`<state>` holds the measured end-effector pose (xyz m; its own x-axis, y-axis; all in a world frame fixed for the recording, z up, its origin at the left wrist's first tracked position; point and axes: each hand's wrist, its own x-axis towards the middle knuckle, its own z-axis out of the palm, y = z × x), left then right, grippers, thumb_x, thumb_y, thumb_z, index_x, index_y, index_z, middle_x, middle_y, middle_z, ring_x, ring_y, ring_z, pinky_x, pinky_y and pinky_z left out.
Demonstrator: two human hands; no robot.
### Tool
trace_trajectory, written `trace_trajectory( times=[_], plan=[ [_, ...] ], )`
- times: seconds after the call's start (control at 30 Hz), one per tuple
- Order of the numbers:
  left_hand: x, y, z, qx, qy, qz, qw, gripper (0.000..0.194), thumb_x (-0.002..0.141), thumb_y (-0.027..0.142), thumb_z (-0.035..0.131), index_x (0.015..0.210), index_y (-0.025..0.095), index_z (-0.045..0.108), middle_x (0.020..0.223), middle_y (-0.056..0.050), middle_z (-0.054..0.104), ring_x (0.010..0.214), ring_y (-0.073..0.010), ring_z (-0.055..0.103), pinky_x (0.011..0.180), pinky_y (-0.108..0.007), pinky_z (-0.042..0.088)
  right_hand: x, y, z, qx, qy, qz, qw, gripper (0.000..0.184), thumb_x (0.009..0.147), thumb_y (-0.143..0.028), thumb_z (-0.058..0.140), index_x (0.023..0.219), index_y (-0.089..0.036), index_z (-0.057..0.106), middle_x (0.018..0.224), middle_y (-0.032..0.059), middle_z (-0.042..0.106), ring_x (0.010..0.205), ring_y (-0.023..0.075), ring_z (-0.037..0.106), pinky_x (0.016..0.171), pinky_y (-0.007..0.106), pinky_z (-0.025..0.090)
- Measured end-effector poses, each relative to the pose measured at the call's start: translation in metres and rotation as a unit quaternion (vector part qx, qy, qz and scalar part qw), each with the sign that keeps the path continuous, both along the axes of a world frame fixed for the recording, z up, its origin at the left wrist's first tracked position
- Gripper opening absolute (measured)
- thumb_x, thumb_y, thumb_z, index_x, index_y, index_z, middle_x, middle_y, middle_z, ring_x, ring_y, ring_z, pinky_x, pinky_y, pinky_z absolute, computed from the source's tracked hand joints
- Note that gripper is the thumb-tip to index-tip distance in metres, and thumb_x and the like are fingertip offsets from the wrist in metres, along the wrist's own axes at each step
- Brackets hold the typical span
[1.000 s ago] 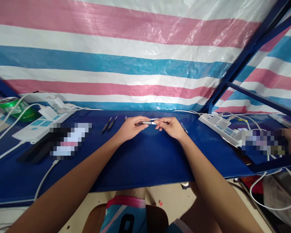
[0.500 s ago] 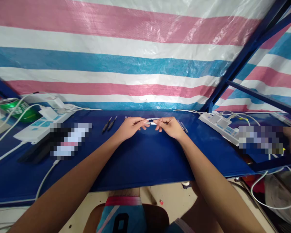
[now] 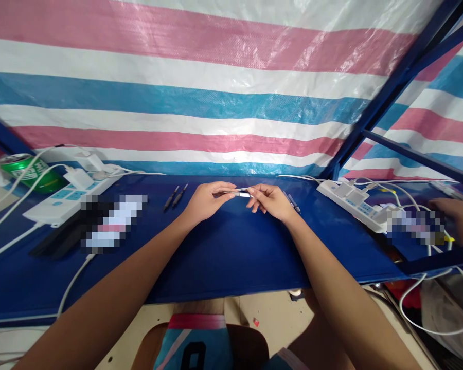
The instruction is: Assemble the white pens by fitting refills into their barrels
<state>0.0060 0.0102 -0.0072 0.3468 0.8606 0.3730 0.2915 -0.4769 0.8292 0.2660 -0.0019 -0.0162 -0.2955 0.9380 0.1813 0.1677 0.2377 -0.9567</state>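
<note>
Over the back of the blue table, my left hand (image 3: 207, 201) and my right hand (image 3: 270, 200) meet at a slim, pen-like piece with a white barrel (image 3: 244, 195). Fingers and thumb of my left hand close on its left end. My right thumb and forefinger pinch the right end, the other fingers curled below. Fingers cover parts of it, so its ends are hard to make out. Left of my left hand lie two dark slim pen parts (image 3: 180, 196). Slender clear-and-dark pen parts (image 3: 292, 202) rest just beyond my right wrist.
On the left of the blue table (image 3: 231, 257) are a power strip (image 3: 50, 210), a green can (image 3: 38, 174) and a blurred phone (image 3: 116, 221) on a cable. Another power strip (image 3: 355, 205) lies right, near another person's hand (image 3: 453, 213). A striped sheet (image 3: 216, 103) hangs behind.
My left fingers have straightened somewhat and shifted slightly along the piece. More of its white barrel shows beside my right fingertips. The other person's hand at the right has moved further into view.
</note>
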Motion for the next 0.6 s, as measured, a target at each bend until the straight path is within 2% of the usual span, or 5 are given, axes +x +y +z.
trace_trajectory(
  times=[0.07, 0.17, 0.23, 0.4, 0.6],
  plan=[
    [-0.003, 0.002, 0.0, 0.009, 0.008, 0.02, 1.0, 0.036, 0.093, 0.044, 0.079, 0.122, 0.022, 0.079, 0.118, -0.008, 0.082, 0.106, -0.0262, 0.079, 0.098, -0.039, 0.063, 0.004, 0.002, -0.003, 0.061, -0.016, -0.024, 0.998, 0.051, 0.092, -0.059, 0.078, 0.127, -0.022, 0.072, 0.097, 0.0062, 0.082, 0.066, 0.0176, 0.071, 0.058, 0.028, 0.053],
    [-0.007, 0.003, 0.002, 0.04, 0.048, 0.044, 0.997, 0.031, 0.096, 0.042, 0.074, 0.12, 0.022, 0.079, 0.116, -0.007, 0.082, 0.102, -0.0247, 0.079, 0.096, -0.038, 0.062, 0.01, 0.006, -0.006, 0.192, -0.112, -0.054, 0.973, 0.031, 0.096, -0.042, 0.077, 0.121, -0.024, 0.077, 0.106, 0.0054, 0.08, 0.082, 0.02, 0.072, 0.078, 0.034, 0.058],
    [-0.008, 0.004, 0.002, 0.078, 0.108, 0.051, 0.99, 0.026, 0.099, 0.039, 0.071, 0.118, 0.024, 0.079, 0.117, -0.006, 0.082, 0.103, -0.0246, 0.078, 0.098, -0.039, 0.061, 0.014, 0.009, -0.007, 0.246, -0.182, -0.052, 0.951, 0.021, 0.101, -0.034, 0.071, 0.117, -0.025, 0.08, 0.11, 0.0065, 0.078, 0.091, 0.0222, 0.072, 0.086, 0.036, 0.057],
    [-0.01, 0.007, -0.006, 0.178, 0.26, 0.053, 0.948, 0.026, 0.101, 0.027, 0.065, 0.123, 0.025, 0.077, 0.127, -0.006, 0.078, 0.12, -0.0283, 0.07, 0.11, -0.045, 0.052, 0.021, 0.026, -0.015, 0.283, -0.275, -0.073, 0.916, 0.024, 0.101, -0.031, 0.071, 0.122, -0.027, 0.082, 0.11, 0.0095, 0.073, 0.108, 0.0282, 0.067, 0.1, 0.043, 0.055],
    [-0.014, 0.009, -0.012, 0.196, 0.31, 0.074, 0.927, 0.031, 0.101, 0.024, 0.062, 0.13, 0.023, 0.074, 0.128, -0.008, 0.074, 0.119, -0.0297, 0.067, 0.109, -0.045, 0.051, 0.022, 0.042, -0.023, 0.279, -0.34, -0.056, 0.896, 0.027, 0.1, -0.032, 0.073, 0.126, -0.028, 0.081, 0.114, 0.0104, 0.07, 0.11, 0.0292, 0.064, 0.104, 0.045, 0.053]
  ],
)
